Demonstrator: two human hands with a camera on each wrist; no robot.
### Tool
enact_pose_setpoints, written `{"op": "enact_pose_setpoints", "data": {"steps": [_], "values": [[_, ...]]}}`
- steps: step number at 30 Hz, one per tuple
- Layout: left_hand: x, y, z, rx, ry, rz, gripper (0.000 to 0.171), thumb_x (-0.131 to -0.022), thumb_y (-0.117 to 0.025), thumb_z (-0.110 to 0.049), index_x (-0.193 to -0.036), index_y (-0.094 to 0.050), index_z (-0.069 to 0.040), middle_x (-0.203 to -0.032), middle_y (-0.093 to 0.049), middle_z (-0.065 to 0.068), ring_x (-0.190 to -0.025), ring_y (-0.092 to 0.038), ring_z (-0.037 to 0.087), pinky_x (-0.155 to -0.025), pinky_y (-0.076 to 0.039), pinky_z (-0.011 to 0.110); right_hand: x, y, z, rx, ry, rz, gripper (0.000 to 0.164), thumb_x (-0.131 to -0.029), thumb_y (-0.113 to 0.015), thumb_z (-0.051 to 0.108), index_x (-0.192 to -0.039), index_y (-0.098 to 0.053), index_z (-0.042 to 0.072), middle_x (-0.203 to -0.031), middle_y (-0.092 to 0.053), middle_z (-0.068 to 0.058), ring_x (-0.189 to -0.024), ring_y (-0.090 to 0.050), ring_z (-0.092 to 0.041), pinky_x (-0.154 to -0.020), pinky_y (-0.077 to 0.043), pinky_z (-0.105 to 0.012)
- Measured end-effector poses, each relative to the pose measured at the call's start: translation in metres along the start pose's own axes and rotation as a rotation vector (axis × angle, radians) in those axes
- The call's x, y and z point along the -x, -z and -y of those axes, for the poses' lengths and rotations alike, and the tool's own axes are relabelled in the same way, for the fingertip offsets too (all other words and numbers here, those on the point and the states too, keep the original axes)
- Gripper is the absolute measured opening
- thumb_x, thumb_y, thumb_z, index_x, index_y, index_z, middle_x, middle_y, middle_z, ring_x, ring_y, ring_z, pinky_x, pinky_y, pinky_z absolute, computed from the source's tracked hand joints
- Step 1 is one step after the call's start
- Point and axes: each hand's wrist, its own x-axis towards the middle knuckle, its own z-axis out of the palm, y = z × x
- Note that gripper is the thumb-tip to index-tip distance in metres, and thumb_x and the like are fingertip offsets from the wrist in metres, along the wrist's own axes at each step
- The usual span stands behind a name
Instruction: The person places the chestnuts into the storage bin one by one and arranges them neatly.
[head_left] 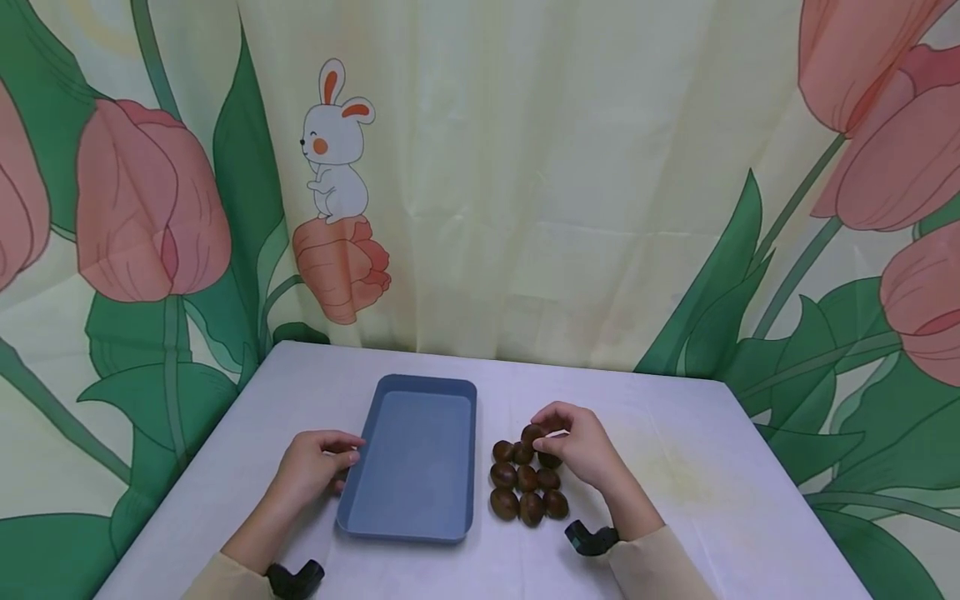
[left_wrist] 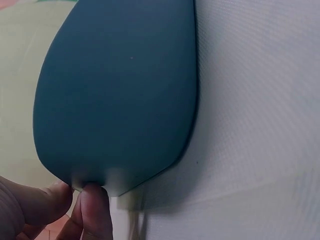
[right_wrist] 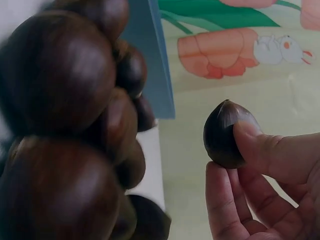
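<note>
In the head view my right hand [head_left: 581, 442] pinches a chestnut [head_left: 532, 433] at the far end of a group of chestnuts [head_left: 527, 478]. The right wrist view shows this dark brown, pointed chestnut [right_wrist: 225, 135] between thumb and fingertips, raised beside the others. My left hand [head_left: 315, 462] is at the left side of a shallow blue rectangular tray [head_left: 474, 467]. In the left wrist view its thumb and fingertips [left_wrist: 96, 205] grip the edge of the tray [left_wrist: 120, 100]. The tray's inside holds nothing.
The chestnuts stand in close rows right of the tray, on a white-covered table [head_left: 690, 483]. Behind the table hangs a curtain [head_left: 525, 183] printed with tulips and a rabbit. A black wrist camera [head_left: 592, 539] sits by the right sleeve, another [head_left: 296, 579] by the left.
</note>
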Motion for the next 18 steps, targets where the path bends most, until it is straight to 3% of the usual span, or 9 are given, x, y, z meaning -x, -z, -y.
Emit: {"op": "enact_pose_setpoints", "data": {"steps": [18], "values": [[-0.002,0.000,0.001,0.002,0.011,0.007,0.023,-0.095,-0.077,0.000,-0.118,-0.081,-0.002,-0.106,-0.075,0.015,-0.075,-0.065,0.019,-0.060,-0.061,0.032,-0.038,-0.058,0.044,-0.069,0.121,0.076,0.022,-0.090,-0.082,0.001,-0.107,-0.079,0.014,-0.103,-0.080,-0.004,-0.094,-0.075,-0.020,-0.082,-0.064,-0.034]]}}
